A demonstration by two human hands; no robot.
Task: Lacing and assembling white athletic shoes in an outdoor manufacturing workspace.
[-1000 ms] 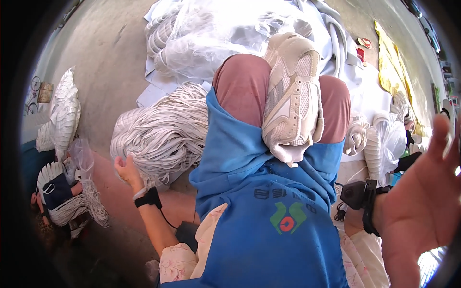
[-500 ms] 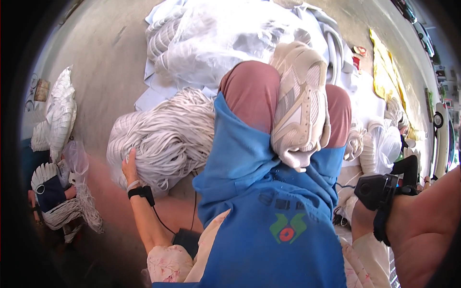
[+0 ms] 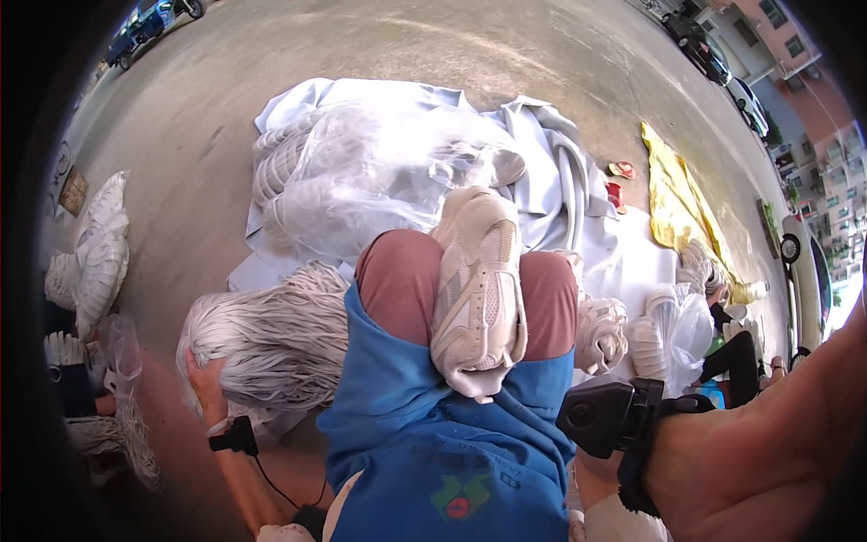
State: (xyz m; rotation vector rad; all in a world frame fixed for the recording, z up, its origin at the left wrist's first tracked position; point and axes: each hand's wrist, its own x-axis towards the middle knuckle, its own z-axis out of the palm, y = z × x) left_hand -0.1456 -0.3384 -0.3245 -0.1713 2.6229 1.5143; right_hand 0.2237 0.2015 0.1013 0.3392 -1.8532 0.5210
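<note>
A beige sneaker (image 3: 479, 298) stands upright, clamped between my knees, its toe pointing away from me. To its left lies a thick bundle of white laces (image 3: 280, 348). My left hand (image 3: 208, 384) grips the left end of this bundle, a finger curled against it and the others partly hidden. My right hand (image 3: 768, 443) is raised close at the right edge, a black strapped device (image 3: 601, 415) at its wrist. Its fingers lie outside the picture, so what it holds cannot be seen.
Ahead, a pale sheet (image 3: 533, 203) bears clear plastic bags (image 3: 379, 172) with white pieces inside. A yellow cloth (image 3: 673, 199) lies at the right, near another person's dark-clothed limb (image 3: 736, 366). More white stacks (image 3: 99, 257) and another person are at the left. A blue apron (image 3: 433, 452) covers my lap.
The view has shifted, showing more ground ahead. My left hand has moved round the left end of the lace bundle, which now lies flatter. The sneaker stays between my knees.
</note>
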